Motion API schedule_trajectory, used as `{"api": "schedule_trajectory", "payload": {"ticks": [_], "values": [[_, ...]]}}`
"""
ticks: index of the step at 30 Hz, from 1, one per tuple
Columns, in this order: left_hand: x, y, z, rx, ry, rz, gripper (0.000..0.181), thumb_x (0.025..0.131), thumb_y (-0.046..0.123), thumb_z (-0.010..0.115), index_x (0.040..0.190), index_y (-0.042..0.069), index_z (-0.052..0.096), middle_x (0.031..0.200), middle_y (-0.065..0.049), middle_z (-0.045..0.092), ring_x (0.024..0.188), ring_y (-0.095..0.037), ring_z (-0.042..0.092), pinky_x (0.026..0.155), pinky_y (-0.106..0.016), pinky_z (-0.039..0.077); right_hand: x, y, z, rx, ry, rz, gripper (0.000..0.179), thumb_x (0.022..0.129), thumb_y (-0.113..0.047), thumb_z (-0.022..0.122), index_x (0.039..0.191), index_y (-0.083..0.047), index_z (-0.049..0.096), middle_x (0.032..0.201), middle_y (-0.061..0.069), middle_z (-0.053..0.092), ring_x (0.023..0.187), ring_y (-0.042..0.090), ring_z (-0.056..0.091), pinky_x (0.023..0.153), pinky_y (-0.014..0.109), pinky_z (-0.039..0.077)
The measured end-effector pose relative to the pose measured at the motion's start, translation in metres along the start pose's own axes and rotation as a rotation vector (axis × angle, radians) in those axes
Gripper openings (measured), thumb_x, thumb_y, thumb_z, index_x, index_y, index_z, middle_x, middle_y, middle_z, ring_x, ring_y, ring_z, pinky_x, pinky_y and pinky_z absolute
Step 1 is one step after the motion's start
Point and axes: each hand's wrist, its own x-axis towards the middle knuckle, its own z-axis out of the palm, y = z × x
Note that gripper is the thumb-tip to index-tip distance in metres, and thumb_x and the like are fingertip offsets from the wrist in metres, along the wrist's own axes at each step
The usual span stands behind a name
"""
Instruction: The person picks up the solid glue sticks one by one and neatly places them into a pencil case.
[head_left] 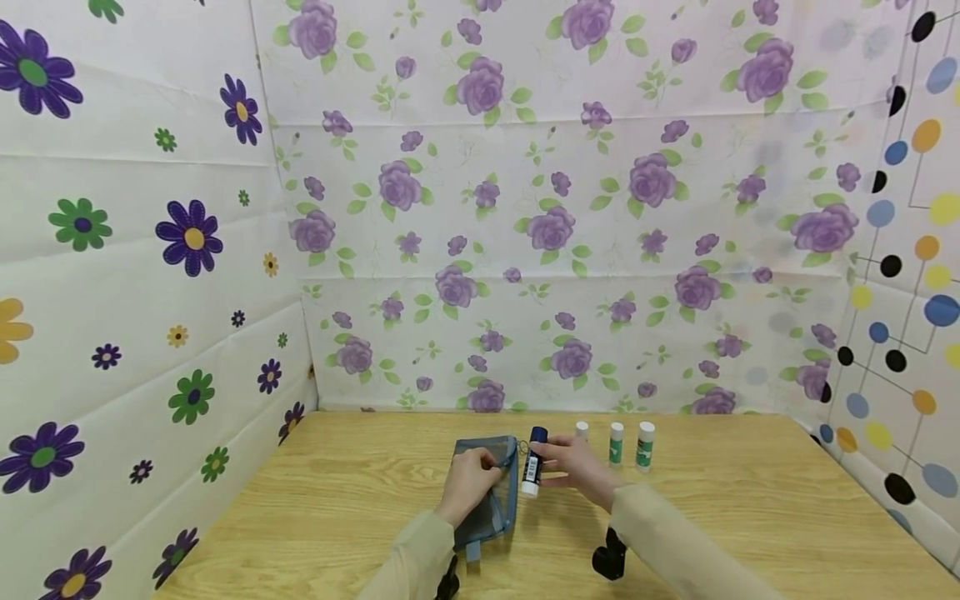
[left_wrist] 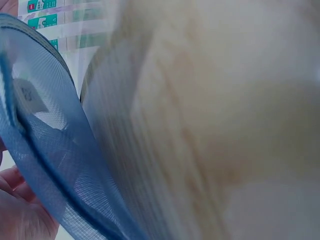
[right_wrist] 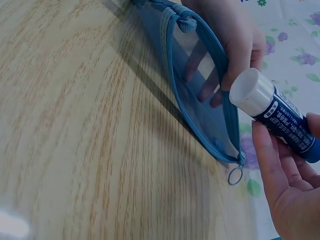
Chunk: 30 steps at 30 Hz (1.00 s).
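Observation:
My left hand grips one side of a blue mesh zipper pouch. In the right wrist view the pouch's mouth gapes, and some fingers of that hand show through the mesh. My right hand holds a glue stick between thumb and fingers. It has a dark blue body, a white end and a blue end; in the head view it is tilted beside the pouch's right edge, white end down. The left wrist view shows the mesh close up, with much of the rest blurred.
Three white-and-green glue sticks stand upright in a row behind and right of my right hand: one partly hidden, one in the middle, one at right. A black device hangs by my right wrist. Flowered sheets surround the wooden table.

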Motion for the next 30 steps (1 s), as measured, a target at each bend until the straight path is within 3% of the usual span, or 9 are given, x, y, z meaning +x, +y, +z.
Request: {"api": "schedule_trajectory", "payload": {"ticks": [11,20,30], "values": [[0.001,-0.001,0.001,0.012,0.025,0.016,0.007,0.077,0.009,0.064,0.077,0.002,0.063,0.066,0.002,0.055,0.056,-0.012,0.049,0.051,-0.03,0.041,0.001,0.006,0.008,-0.005,-0.033,0.019,0.054,0.09,-0.02,0.057,0.125,0.016,0.036,0.103,0.021,0.054,0.091,0.035,0.056,0.074,0.044,0.047],[0.001,0.001,0.0,0.015,0.026,0.006,0.004,0.076,0.008,0.064,0.076,0.004,0.063,0.066,0.002,0.055,0.055,-0.012,0.049,0.051,-0.03,0.041,0.0,0.007,0.019,-0.019,-0.007,0.051,0.066,0.089,-0.02,0.058,0.13,0.019,0.024,0.105,0.023,0.054,0.094,0.038,0.055,0.073,0.045,0.046],[0.001,0.002,-0.002,0.014,0.03,0.008,0.005,0.077,0.009,0.064,0.077,0.004,0.063,0.066,0.002,0.056,0.057,-0.012,0.05,0.051,-0.03,0.042,0.002,0.011,0.024,-0.009,-0.003,0.057,0.058,0.089,-0.017,0.059,0.127,0.018,0.033,0.097,0.019,0.057,0.086,0.033,0.059,0.071,0.042,0.048]]}}
